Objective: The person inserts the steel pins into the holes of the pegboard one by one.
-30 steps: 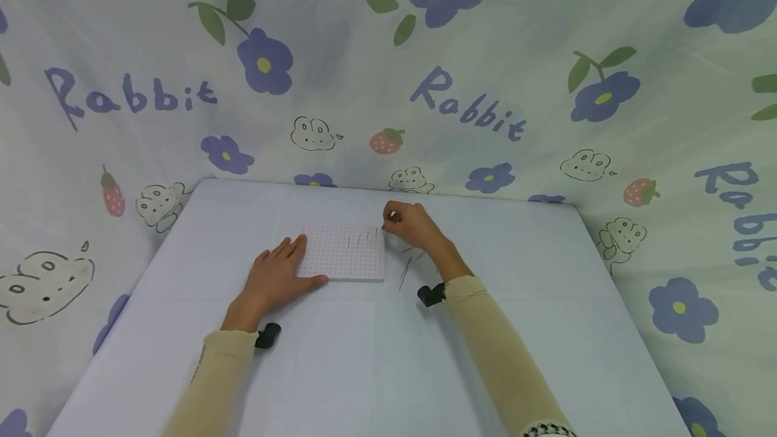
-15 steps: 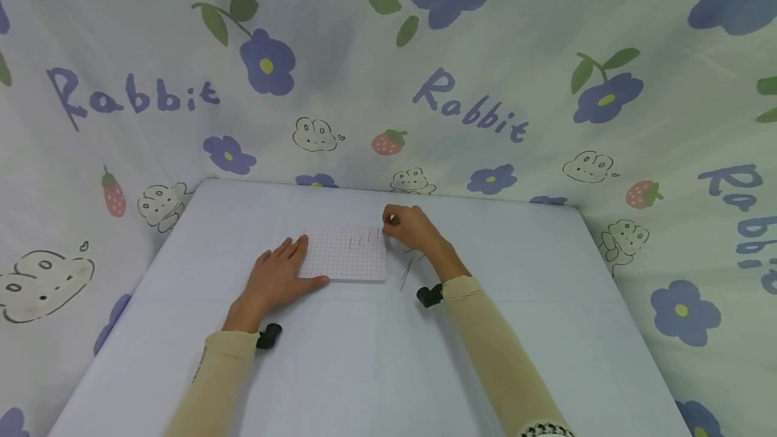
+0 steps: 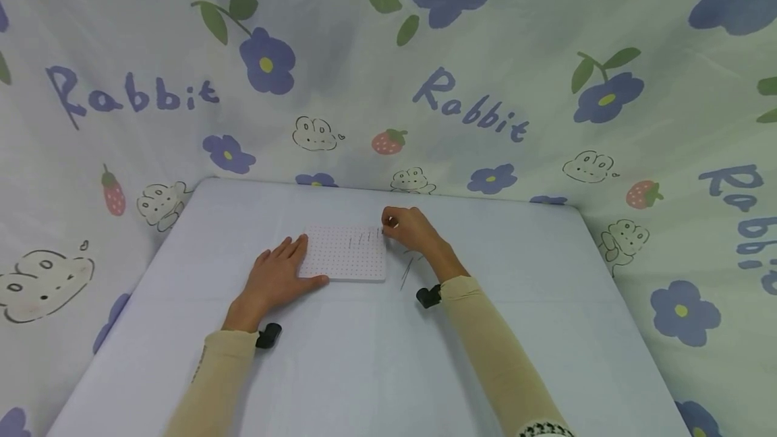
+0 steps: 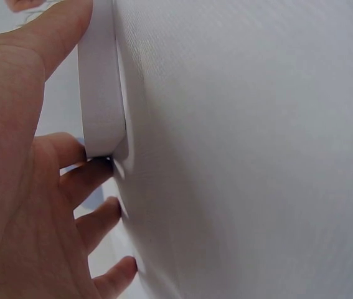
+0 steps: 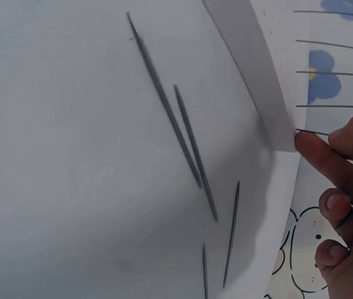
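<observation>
Lowered slightly, the right hand [image 3: 414, 228] pinches a stick [image 5: 314, 131] while the left hand [image 3: 275, 278] spreads against the board [image 3: 342, 263].

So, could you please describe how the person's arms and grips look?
The left sleeve and right sleeve are beige and reach the wrists. Unreadable dark markings run along the left one; a black-and-white patterned band shows at the right one's upper end. A black left wrist device and right wrist device sit by the sleeve ends. The left grip and right grip are ungloved.
</observation>
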The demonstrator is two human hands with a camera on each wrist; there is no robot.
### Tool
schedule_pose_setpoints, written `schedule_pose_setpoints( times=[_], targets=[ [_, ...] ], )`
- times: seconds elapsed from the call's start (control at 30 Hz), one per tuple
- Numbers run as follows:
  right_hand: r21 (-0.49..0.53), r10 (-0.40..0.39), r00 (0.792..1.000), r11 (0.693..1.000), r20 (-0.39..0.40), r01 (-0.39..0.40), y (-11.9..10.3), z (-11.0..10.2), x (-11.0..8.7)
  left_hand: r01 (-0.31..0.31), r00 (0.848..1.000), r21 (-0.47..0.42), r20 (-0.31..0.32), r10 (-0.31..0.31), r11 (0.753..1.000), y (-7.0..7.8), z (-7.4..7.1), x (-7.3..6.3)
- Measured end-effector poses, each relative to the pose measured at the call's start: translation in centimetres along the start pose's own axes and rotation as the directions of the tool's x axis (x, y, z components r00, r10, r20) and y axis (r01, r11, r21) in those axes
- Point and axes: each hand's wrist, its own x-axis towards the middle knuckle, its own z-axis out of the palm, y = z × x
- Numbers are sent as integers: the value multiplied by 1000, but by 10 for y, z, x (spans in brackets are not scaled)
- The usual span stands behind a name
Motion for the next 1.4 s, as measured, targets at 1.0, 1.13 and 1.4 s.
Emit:
schedule_pose_setpoints(
  times=[1.0, 1.13, 1.4],
  targets=[
    [32, 32, 998, 999, -55, -31, 8, 7, -27, -12, 1000, -8, 0, 12, 1000, 4, -3, -1],
    [32, -4, 997, 999, -74, 6, 8, -1, -40, 1, 1000, -4, 1, -1, 1000, 5, -5, -3],
    [-16, -25, 997, 1000, -76, 24, 14, -28, -68, 0, 1000, -10, -4, 0, 1000, 5, -4, -2]
  ],
)
